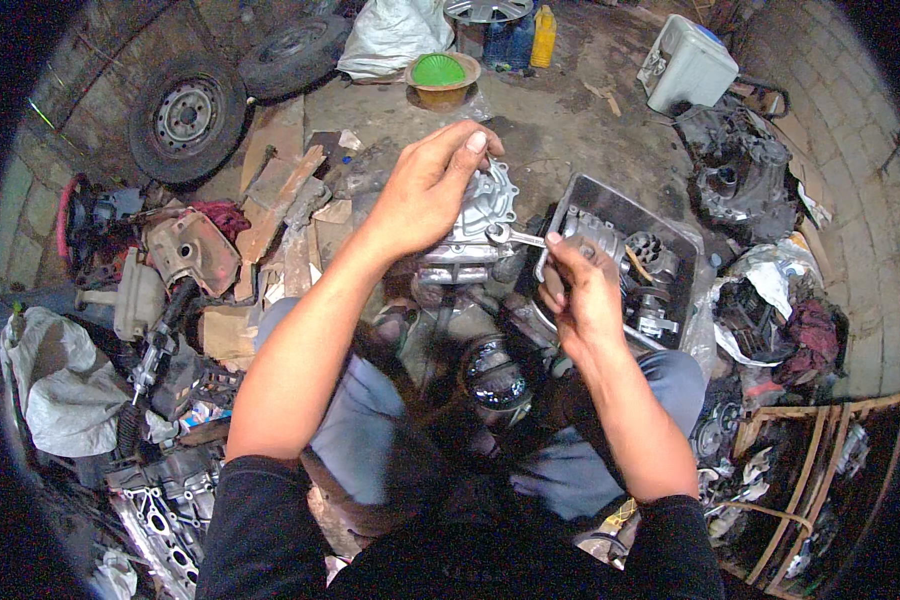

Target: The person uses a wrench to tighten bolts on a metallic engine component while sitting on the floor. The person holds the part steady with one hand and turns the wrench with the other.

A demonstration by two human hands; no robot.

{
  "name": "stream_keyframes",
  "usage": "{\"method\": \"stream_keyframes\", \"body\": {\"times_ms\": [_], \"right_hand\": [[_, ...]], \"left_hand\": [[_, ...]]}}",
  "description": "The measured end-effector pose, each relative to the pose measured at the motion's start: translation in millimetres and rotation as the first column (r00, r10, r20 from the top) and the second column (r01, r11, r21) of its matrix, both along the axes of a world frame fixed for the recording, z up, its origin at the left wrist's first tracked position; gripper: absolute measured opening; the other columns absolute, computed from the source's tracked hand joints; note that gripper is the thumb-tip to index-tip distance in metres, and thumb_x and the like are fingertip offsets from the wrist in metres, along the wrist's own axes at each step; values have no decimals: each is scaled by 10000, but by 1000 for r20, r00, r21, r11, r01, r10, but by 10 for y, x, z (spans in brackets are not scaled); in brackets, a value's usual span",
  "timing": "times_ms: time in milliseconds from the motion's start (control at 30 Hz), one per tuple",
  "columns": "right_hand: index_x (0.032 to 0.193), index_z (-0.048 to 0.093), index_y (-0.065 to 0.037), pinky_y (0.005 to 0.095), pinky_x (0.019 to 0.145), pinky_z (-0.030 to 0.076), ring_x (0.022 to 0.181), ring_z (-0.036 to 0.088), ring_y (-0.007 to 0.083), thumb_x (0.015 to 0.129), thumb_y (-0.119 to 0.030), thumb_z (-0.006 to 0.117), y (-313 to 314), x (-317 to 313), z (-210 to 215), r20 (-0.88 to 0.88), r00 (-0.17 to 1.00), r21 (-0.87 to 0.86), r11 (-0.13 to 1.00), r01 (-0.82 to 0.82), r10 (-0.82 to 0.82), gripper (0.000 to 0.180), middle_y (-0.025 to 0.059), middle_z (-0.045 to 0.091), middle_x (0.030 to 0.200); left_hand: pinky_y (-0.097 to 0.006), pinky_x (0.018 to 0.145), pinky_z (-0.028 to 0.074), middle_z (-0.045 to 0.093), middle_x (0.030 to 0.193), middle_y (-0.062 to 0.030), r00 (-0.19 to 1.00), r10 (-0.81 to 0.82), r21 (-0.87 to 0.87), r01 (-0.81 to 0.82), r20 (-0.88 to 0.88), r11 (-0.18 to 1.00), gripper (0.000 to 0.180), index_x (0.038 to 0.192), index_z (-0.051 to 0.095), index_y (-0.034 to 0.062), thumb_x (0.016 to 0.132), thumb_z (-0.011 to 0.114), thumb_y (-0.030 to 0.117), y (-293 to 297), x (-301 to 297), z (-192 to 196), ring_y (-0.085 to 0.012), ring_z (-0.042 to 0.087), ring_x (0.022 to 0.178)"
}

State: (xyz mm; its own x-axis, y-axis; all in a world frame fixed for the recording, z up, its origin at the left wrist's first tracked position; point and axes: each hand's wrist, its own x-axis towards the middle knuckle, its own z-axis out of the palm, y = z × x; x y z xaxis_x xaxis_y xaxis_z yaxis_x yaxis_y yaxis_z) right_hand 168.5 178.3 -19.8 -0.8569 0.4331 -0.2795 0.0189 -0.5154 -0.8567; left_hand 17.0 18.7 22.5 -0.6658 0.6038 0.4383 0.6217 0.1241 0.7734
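A silvery cast-metal housing [492, 200] with a scalloped, bolt-holed rim stands in front of me, between and beyond my knees. My left hand [435, 185] is closed over its upper left edge, with the thumb on top and some fingertips hidden behind. In my right hand [582, 285], pinched between thumb and fingers, is a shiny spanner [523, 237]. The ring-shaped end of that spanner lies against the housing's lower right part. Whatever sits inside the ring is too small to make out.
Right of the housing, a dark tray [695, 250] holds several metal parts, gears among them. Wheels [185, 118] lean at the back left. A yellow basin [443, 95] and a white plastic container [685, 65] stand farther back. An engine block [160, 520] lies at the lower left.
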Motion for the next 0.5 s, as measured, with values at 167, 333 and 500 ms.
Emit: {"method": "stream_keyframes", "body": {"times_ms": [167,333,500], "right_hand": [[772,512,-109,274,416,262,418,365,88,923,-160,729,-24,-344,161,19,996,136,987,89,-92,270,-35,450,594],[854,666,-16,312,547,368,624,503,119,916,-208,744,80,-665,46,69,996,411,911,26,-60,216,-5,546,659],[859,672,-8,288,506,351,596,469,99,927,-254,742,14,-814,-9,-49,993,357,927,115,-104,264,-10,523,643]], "left_hand": [[-349,947,465,690,1022,-115,1000,3,7,-3,7,1000,472,1099,658,-3,1100,367,369,-14,-18,-18,-215,625,1004],[-343,958,452,687,1018,-110,1000,-13,32,12,23,999,480,1097,659,2,1101,362,379,-8,-26,-38,-206,616,1009],[-381,867,508,677,965,-160,999,-2,75,4,-35,997,389,1046,650,-13,1089,433,307,-11,-21,-26,-270,669,932]]}}
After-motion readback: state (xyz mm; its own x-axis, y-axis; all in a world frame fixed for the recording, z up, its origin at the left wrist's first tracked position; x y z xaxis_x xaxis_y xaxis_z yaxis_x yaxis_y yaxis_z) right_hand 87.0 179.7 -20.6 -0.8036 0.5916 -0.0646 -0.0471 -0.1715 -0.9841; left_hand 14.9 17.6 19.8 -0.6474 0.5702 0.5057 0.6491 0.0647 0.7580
